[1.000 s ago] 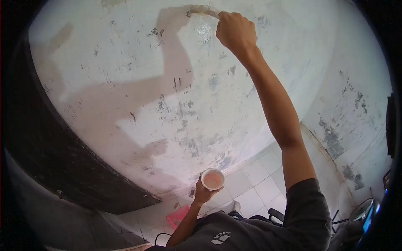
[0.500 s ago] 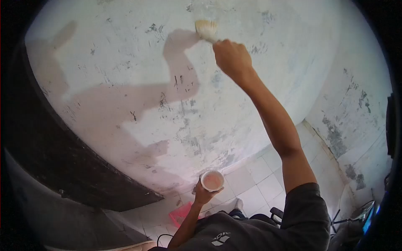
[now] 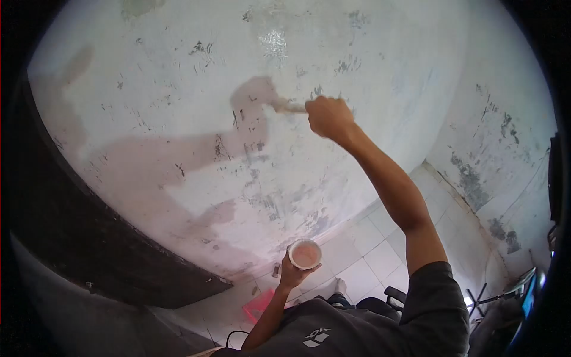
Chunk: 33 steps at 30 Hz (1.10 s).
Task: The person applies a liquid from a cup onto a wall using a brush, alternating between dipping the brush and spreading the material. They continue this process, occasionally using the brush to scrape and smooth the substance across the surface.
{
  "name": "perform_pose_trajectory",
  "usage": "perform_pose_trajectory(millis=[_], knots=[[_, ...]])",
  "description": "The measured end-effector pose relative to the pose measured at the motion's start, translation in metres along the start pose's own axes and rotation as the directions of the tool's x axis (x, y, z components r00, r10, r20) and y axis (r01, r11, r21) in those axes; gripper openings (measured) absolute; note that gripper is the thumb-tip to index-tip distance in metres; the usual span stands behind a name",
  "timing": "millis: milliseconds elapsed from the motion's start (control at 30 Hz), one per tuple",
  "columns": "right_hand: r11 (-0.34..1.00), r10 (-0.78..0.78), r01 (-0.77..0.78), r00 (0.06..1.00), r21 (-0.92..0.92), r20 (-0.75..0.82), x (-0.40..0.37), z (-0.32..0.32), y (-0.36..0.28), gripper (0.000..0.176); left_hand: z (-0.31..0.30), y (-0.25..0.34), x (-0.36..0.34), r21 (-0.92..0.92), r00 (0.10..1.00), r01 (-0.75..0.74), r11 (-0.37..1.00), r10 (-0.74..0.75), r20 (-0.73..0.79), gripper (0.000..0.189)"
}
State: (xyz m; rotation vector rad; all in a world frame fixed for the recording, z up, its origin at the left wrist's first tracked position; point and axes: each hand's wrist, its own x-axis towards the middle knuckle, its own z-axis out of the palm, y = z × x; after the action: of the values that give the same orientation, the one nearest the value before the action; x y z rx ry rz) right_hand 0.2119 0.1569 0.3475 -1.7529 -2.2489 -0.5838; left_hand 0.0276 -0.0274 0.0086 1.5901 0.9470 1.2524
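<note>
My right hand point(image 3: 330, 119) is closed round the handle of a paintbrush point(image 3: 289, 108), its bristles pointing left, close to the scuffed white wall point(image 3: 380, 71). Higher up on that wall shows a wet, shiny patch point(image 3: 273, 44). Down low, the fingers of my left hand point(image 3: 291, 275) wrap the side of a small white tub point(image 3: 319, 265), tilted so its opening faces me. Pale pink liquid point(image 3: 305, 256) lies inside the tub.
A pink plastic basket point(image 3: 256, 306) stands on the tiled floor point(image 3: 357, 253), left of my body. Along the left runs a dark panel point(image 3: 113, 232). A second scuffed wall point(image 3: 493, 154) meets the first at right, with a black stand point(image 3: 479, 299) below.
My right hand has come down the wall with the paintbrush, whose bristles now point sideways instead of up. The shiny patch shows where the brush was. My left hand still holds the tub.
</note>
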Motion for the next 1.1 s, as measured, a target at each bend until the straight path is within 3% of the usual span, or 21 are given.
perform_pose_trajectory(millis=[33, 167, 300, 433, 533, 633, 700, 733, 800, 900, 967, 1100], knots=[[0.999, 0.035, -0.030, 0.991, 0.043, -0.132, 0.005, -0.006, 0.002, 0.015, 0.002, 0.000, 0.000, 0.020, 1.000, -0.017, 1.000, 0.017, -0.002, 0.077], [0.986, 0.155, -0.131, 0.949, 0.104, -0.274, 0.034, -0.048, 0.007, 0.017, 0.004, 0.003, 0.000, 0.035, 0.999, -0.042, 0.999, 0.041, 0.009, 0.077], [0.986, 0.166, -0.141, 0.875, 0.088, -0.455, 0.065, -0.080, 0.020, 0.018, 0.004, 0.006, -0.002, 0.027, 0.997, -0.074, 0.997, 0.073, 0.024, 0.076], [0.984, 0.167, -0.178, 0.878, 0.018, -0.449, 0.087, -0.109, 0.029, 0.020, 0.004, 0.009, -0.002, 0.016, 0.997, -0.064, 0.998, 0.063, 0.037, 0.078], [0.986, 0.161, -0.159, 0.832, 0.050, -0.531, 0.092, -0.114, 0.036, 0.020, 0.005, 0.006, -0.002, 0.009, 0.999, -0.007, 1.000, 0.007, 0.038, 0.077], [0.974, 0.223, -0.204, 0.774, 0.100, -0.593, 0.083, -0.113, 0.033, 0.017, 0.003, 0.004, -0.003, 0.075, 0.998, -0.047, 0.996, 0.043, 0.046, 0.077], [0.946, 0.321, -0.254, 0.672, 0.200, -0.667, 0.076, -0.111, 0.031, 0.016, 0.003, 0.004, -0.002, 0.068, 0.998, -0.059, 0.996, 0.057, 0.027, 0.077], [0.948, 0.316, -0.246, 0.674, 0.200, -0.668, 0.075, -0.109, 0.032, 0.016, 0.003, 0.005, -0.002, 0.061, 0.998, -0.070, 0.996, 0.069, 0.012, 0.077], [0.985, 0.142, -0.170, 0.767, 0.015, -0.626, 0.076, -0.103, 0.035, 0.014, 0.000, 0.007, -0.003, 0.074, 0.998, -0.070, 0.995, 0.069, 0.009, 0.077], [0.995, 0.030, -0.080, 0.804, -0.058, -0.594, 0.071, -0.075, 0.030, 0.015, -0.001, 0.006, -0.004, 0.065, 0.998, -0.059, 0.996, 0.058, 0.006, 0.077], [0.999, 0.026, -0.045, 0.879, -0.030, -0.476, 0.060, -0.054, 0.022, 0.015, -0.002, 0.004, -0.002, 0.042, 0.999, -0.048, 0.998, 0.048, -0.002, 0.076], [0.998, -0.021, -0.009, 0.905, -0.069, -0.425, 0.031, -0.017, 0.011, 0.014, -0.004, -0.003, 0.000, 0.034, 0.999, -0.050, 0.998, 0.050, 0.018, 0.077]])
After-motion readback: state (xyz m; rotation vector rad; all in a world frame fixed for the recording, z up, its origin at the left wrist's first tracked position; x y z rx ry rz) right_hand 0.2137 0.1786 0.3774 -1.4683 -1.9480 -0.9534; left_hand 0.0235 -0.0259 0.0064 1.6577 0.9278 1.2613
